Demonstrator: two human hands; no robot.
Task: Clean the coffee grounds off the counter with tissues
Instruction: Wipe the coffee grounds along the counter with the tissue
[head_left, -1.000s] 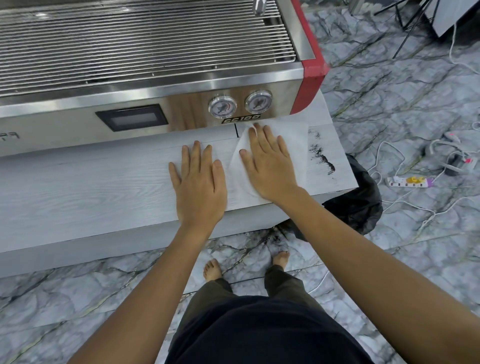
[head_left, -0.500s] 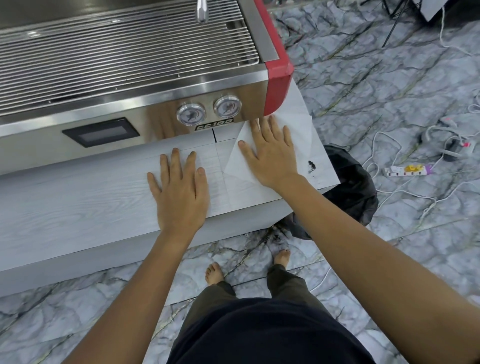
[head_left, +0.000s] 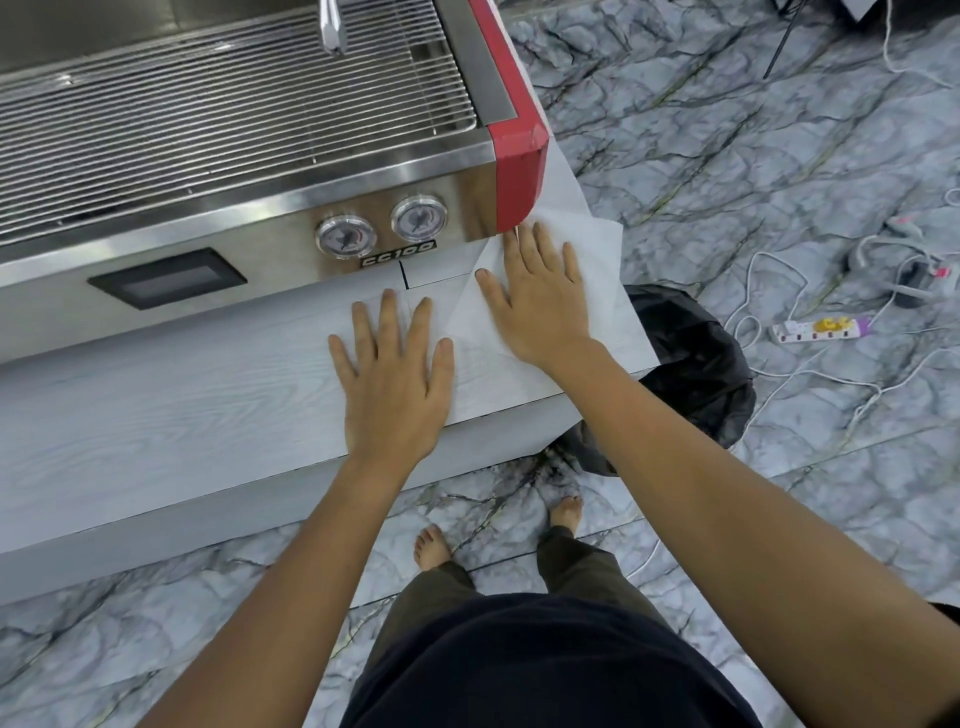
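A white tissue (head_left: 597, 244) lies spread flat on the right end of the pale wood-grain counter (head_left: 182, 410), its far corner hanging past the counter's right edge. My right hand (head_left: 535, 296) presses flat on the tissue, fingers spread, fingertips near the machine's red corner. My left hand (head_left: 395, 379) rests flat on the bare counter just left of the tissue, holding nothing. No coffee grounds show; the tissue covers the counter's right end.
A steel espresso machine (head_left: 234, 156) with two gauges and a red side panel stands along the back of the counter. A black bin bag (head_left: 696, 364) sits on the marble floor beyond the counter's right edge. Cables and a power strip (head_left: 821, 330) lie further right.
My right hand slid the tissue to the right over the dark coffee grounds, which were visible before and are now hidden. My left hand stayed flat on the counter.
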